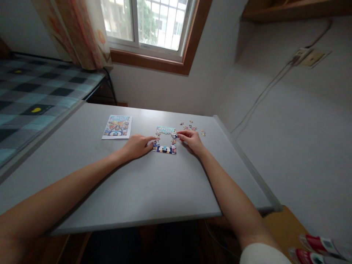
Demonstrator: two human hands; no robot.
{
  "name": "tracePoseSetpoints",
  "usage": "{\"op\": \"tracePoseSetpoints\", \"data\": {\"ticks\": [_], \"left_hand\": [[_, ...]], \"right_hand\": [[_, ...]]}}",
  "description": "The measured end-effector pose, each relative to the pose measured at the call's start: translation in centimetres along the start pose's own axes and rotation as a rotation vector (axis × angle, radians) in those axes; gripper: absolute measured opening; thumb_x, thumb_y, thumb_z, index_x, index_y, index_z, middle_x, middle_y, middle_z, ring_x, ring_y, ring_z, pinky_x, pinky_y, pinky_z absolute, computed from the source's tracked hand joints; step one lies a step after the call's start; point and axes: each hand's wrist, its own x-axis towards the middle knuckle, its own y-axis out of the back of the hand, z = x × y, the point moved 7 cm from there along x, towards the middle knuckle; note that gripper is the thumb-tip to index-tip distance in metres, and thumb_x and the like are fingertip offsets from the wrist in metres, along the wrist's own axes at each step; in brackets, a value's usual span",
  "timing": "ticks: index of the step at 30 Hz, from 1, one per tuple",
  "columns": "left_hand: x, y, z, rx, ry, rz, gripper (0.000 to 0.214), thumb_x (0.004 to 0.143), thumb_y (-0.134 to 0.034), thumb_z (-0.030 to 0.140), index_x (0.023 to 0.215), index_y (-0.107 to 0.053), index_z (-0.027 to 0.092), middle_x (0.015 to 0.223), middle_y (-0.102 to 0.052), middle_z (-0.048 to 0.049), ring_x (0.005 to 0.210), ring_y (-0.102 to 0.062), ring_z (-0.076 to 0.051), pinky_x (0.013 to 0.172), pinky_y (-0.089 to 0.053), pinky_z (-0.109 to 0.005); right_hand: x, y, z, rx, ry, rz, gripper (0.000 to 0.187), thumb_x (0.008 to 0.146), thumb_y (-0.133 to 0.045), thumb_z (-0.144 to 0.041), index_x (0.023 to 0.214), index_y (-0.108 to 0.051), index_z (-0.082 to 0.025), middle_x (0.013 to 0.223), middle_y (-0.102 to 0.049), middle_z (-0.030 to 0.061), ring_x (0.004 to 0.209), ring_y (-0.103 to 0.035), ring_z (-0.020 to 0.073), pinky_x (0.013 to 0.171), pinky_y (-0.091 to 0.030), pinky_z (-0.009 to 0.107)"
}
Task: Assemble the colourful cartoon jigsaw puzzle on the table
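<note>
A partly assembled jigsaw puzzle (165, 149) lies flat on the table, its border joined around a bare gap in the middle. At its left edge rests my left hand (137, 145), index finger stretched out onto the pieces and nothing visible in its grasp. Thumb and fingertips of my right hand (191, 140) pinch a small dark puzzle piece (176, 136) at the puzzle's right edge; whether it is joined there I cannot tell. Several loose puzzle pieces (194, 128) are scattered just beyond my right hand. Left of the puzzle lies a printed reference picture (118, 126) with matching artwork.
The grey-white table (143, 194) has a raised strip along its right side, against the wall. A checkered bed (41, 88) stands to the left, below a curtained window (159, 22). Red-labelled bottles (319, 245) lie at the lower right. Cables hang from a wall socket (310, 58).
</note>
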Motion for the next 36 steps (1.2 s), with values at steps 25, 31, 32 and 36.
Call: {"op": "tracePoseSetpoints", "data": {"ticks": [25,31,32,36], "left_hand": [[0.0,0.0,0.9,-0.056,-0.124,0.028,0.038,0.091,-0.053,0.046,0.116,-0.075,0.026,0.062,-0.070,-0.0006,0.064,-0.068,-0.017,0.069,-0.046,-0.026],[0.0,0.1,1.0,-0.048,-0.113,0.012,0.038,0.091,-0.054,0.044,0.116,-0.075,0.025,0.062,-0.070,-0.0013,0.063,-0.068,-0.018,0.069,-0.047,-0.026],[0.0,0.0,1.0,-0.049,-0.115,0.011,0.038,0.091,-0.054,0.044,0.117,-0.074,0.025,0.063,-0.070,-0.0015,0.064,-0.068,-0.019,0.070,-0.047,-0.027],[0.0,0.0,1.0,-0.051,-0.130,0.018,0.039,0.091,-0.053,0.046,0.117,-0.074,0.026,0.063,-0.070,-0.0013,0.064,-0.068,-0.019,0.069,-0.047,-0.027]], "right_hand": [[-2.1,-6.6,-2.7,-0.435,0.327,-0.181,0.011,0.081,-0.069,-0.022,0.084,-0.079,-0.024,0.086,-0.077,0.0029,0.087,-0.063,0.0192,0.085,-0.046,0.033],[-2.0,-6.7,-2.4,-0.493,0.363,-0.215,0.012,0.084,-0.068,-0.021,0.087,-0.079,-0.024,0.085,-0.076,0.0035,0.085,-0.062,0.0187,0.086,-0.044,0.034],[-2.0,-6.8,-2.4,-0.507,0.369,-0.218,0.012,0.084,-0.068,-0.021,0.087,-0.079,-0.024,0.084,-0.076,0.0037,0.085,-0.061,0.0187,0.086,-0.044,0.034],[-2.0,-6.9,-2.5,-0.560,0.397,-0.206,0.011,0.084,-0.069,-0.020,0.088,-0.080,-0.022,0.083,-0.073,0.0050,0.085,-0.060,0.0188,0.085,-0.043,0.033]]}}
